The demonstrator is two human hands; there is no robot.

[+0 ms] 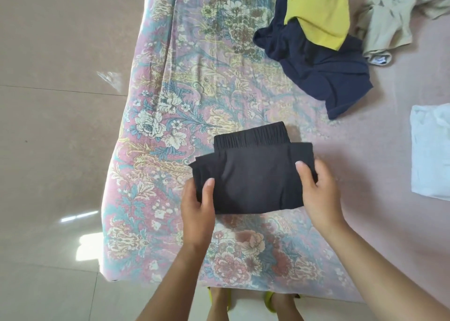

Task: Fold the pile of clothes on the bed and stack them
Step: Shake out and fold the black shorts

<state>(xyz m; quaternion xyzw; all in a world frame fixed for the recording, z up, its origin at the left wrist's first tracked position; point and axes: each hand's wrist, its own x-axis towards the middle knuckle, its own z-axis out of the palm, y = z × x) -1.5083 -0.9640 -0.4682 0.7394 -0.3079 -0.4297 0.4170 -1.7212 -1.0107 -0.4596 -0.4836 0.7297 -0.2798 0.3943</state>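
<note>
- My left hand (198,205) and right hand (316,189) each pinch a side of the folded shorts (253,172), thumbs on top.
- I judge the folding done; stacking comes next.
- Right of them lies the white fold (431,152).
- Beyond waits the pile (316,53).

I had both bare forearms stretched forward, side by side. My left hand (198,202) pinched with its thumb on top, fingers curled underneath. My right hand (316,189) mirrored that grip, thumb on top, wrist angled inward.

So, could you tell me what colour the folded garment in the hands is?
Black, in the head view.
</note>
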